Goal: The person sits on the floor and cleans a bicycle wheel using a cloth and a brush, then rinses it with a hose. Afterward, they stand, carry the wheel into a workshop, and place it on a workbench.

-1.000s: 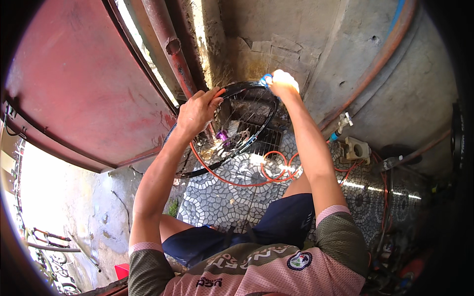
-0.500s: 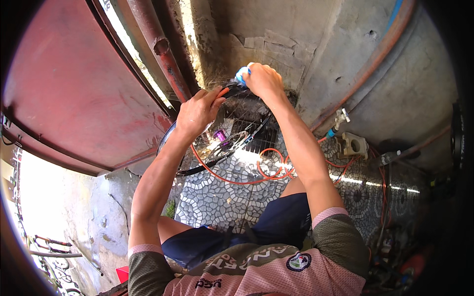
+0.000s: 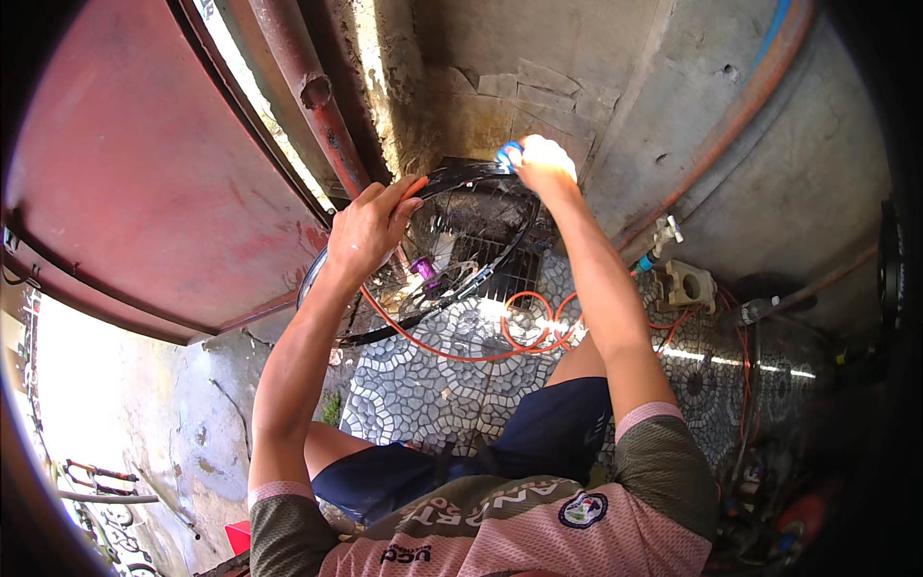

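Note:
A bicycle wheel with a black tyre (image 3: 452, 180) and a purple hub (image 3: 423, 270) leans in front of me over a dark floor grate. My left hand (image 3: 370, 231) is closed round an orange hose (image 3: 461, 358), whose end pokes out past the fingers at the wheel's upper left. At the top right of the wheel, my right hand (image 3: 548, 165) grips a small blue thing (image 3: 509, 156) against the tyre or rim. Its exact kind is hidden by the fingers, and bright sun washes out the knuckles.
The hose loops over patterned floor tiles (image 3: 423, 385) towards a wall tap (image 3: 665, 233) on the right. A red metal panel (image 3: 163, 173) and a rusty pipe (image 3: 312, 91) stand at the left. Bicycle parts (image 3: 101, 476) lie at lower left. A concrete wall (image 3: 548, 58) rises behind the wheel.
My right hand has slid rightward along the wheel with the blue thing. My left hand, with the hose, has shifted slightly left and down.

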Available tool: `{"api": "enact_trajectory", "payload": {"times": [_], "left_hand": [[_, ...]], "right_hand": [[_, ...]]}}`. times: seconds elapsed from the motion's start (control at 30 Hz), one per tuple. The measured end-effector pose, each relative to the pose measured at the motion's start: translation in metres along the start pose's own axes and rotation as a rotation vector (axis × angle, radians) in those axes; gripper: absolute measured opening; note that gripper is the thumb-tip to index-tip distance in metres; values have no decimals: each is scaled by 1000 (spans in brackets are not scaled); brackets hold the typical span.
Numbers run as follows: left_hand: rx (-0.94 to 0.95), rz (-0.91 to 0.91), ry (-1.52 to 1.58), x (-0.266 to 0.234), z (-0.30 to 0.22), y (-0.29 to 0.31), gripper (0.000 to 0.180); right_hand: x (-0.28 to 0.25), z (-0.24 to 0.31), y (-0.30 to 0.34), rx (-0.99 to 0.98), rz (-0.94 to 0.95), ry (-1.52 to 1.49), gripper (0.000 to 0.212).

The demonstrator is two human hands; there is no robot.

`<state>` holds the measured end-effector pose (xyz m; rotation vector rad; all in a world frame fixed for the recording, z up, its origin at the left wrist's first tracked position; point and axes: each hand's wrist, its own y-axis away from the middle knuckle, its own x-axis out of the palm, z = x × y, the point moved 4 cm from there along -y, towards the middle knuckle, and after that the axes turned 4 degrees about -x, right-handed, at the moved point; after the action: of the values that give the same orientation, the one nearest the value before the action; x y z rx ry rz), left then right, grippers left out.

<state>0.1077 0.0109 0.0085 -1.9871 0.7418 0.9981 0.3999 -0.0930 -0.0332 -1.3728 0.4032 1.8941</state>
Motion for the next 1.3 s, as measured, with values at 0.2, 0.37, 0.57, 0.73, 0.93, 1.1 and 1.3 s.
{"api": "enact_trajectory", "payload": {"times": [0.2, 0.37, 0.57, 0.73, 0.93, 1.1, 1.3], "left_hand": [[-38, -5, -67, 6, 6, -6, 39], [-6, -50, 21, 0, 7, 2, 40], [-23, -35, -40, 9, 6, -4, 41], [22, -52, -12, 11, -1, -4, 41], [-23, -37, -47, 10, 5, -8, 40], [-29, -75, -9, -12, 20, 16, 41], [-25, -96, 19, -14, 24, 25, 40]], "right_hand": [[-15, 90, 25, -267, 15, -29, 27], [-8, 25, 1, -105, 10, -10, 28], [-18, 85, 27, -233, -12, -53, 30], [-7, 22, 6, -144, -100, 37, 26], [-17, 90, 35, -330, -43, -146, 28], [23, 6, -8, -69, 76, -187, 40], [88, -98, -24, 107, 99, -212, 49]]}}
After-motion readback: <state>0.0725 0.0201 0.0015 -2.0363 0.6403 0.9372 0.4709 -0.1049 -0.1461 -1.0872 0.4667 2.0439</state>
